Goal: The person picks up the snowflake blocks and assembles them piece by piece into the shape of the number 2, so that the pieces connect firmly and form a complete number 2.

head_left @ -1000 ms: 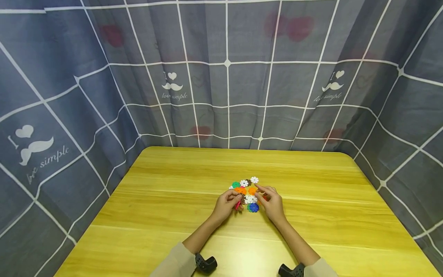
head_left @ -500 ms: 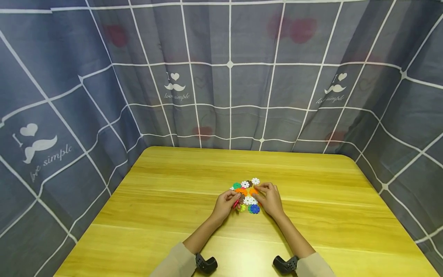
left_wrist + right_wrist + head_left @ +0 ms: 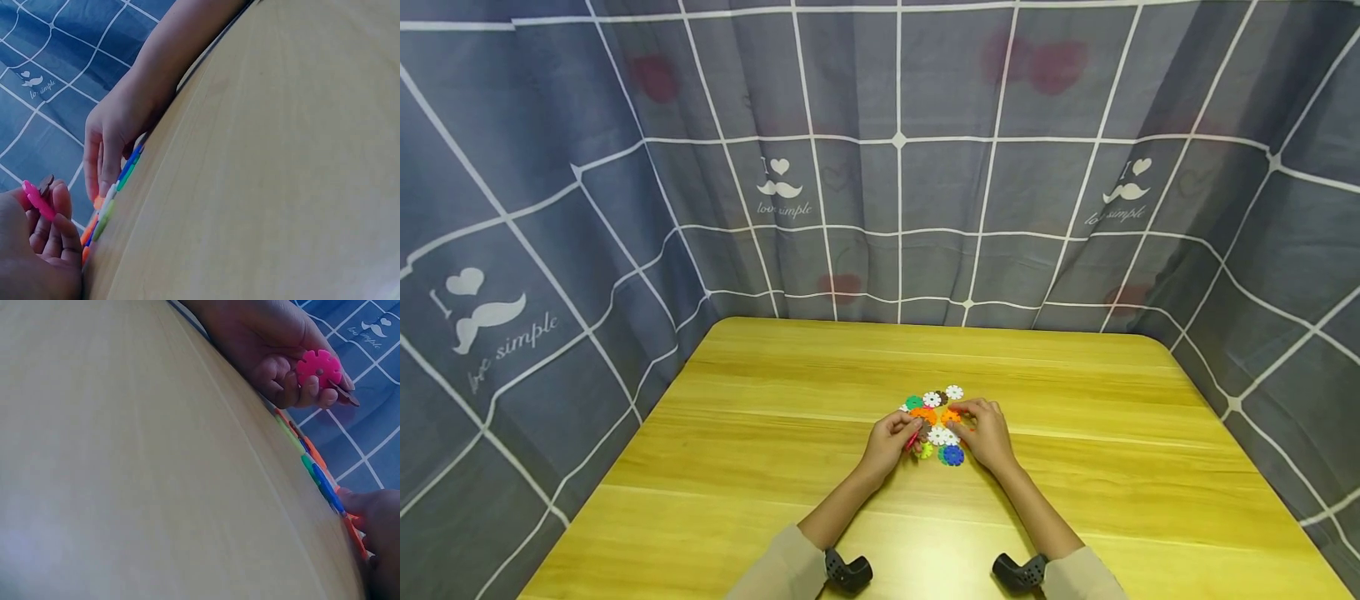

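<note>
My left hand [image 3: 886,446] pinches a pink notched snowflake disc [image 3: 319,369]; a brown disc [image 3: 345,394] is slotted into it at an angle. In the left wrist view, the joined pair is held above the table, the pink disc [image 3: 39,200] nearly edge-on. My right hand [image 3: 988,435] reaches down to the pile, thumb and index finger at the edges of an orange disc [image 3: 951,416]. Its fingertips partly cover that disc. White discs [image 3: 940,436] lie between the hands, with a blue disc [image 3: 953,455] nearer me and a yellow-green disc [image 3: 927,451] by my left fingers.
Further discs lie at the pile's far side: a green disc [image 3: 913,402], a white disc [image 3: 954,392] and others partly overlapping. All rest on a wood-grain table [image 3: 760,400]. A grey-blue checked curtain [image 3: 850,192] surrounds its back and sides.
My right hand has shifted slightly left and down onto the orange disc. My left hand keeps the pink and brown pair and turns slightly; the yellow-green disc now shows. The view has shifted a little.
</note>
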Demonstrator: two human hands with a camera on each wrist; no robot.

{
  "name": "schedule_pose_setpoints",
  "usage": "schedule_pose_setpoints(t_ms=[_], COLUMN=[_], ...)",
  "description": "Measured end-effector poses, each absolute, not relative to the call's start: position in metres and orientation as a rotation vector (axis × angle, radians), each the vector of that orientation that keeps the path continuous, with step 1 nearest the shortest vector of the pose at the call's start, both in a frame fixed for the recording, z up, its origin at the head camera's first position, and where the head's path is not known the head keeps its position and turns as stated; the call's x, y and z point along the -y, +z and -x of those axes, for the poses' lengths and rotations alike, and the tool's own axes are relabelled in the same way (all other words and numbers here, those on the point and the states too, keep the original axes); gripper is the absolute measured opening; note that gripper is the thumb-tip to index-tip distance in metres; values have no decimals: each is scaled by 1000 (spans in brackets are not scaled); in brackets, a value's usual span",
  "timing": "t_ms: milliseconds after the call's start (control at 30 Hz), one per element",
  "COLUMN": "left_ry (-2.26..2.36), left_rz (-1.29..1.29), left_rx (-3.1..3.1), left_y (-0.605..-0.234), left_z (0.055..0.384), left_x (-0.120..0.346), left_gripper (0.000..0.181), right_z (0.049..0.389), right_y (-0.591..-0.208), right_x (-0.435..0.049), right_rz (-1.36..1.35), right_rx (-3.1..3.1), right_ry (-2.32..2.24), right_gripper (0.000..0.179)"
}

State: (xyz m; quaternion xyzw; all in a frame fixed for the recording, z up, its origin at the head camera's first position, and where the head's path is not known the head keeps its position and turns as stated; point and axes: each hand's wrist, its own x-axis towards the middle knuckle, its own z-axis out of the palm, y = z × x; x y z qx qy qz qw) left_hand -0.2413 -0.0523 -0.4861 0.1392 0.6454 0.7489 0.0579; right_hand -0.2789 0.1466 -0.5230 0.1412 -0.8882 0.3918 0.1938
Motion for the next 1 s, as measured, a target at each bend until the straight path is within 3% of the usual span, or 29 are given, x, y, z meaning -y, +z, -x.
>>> schedule_pose_setpoints(t_ms=[333, 600, 1000], left_ry=[2285, 2325, 2359], left_rz=[-369, -316, -352], left_rx=[-1976, -1962, -1930], left_y=[-485, -510, -511], left_z=[242, 255, 255], left_x=[54, 52, 53], left_gripper=[23, 21, 19], right_z=[278, 243, 235], right_y=[-527, -505, -499], right_x=[-146, -124, -116], right_rz=[-501, -579, -726], right_rx=[2221, 2053, 2009], right_ry=[1401, 1579, 1601], right_gripper=[22, 8, 13])
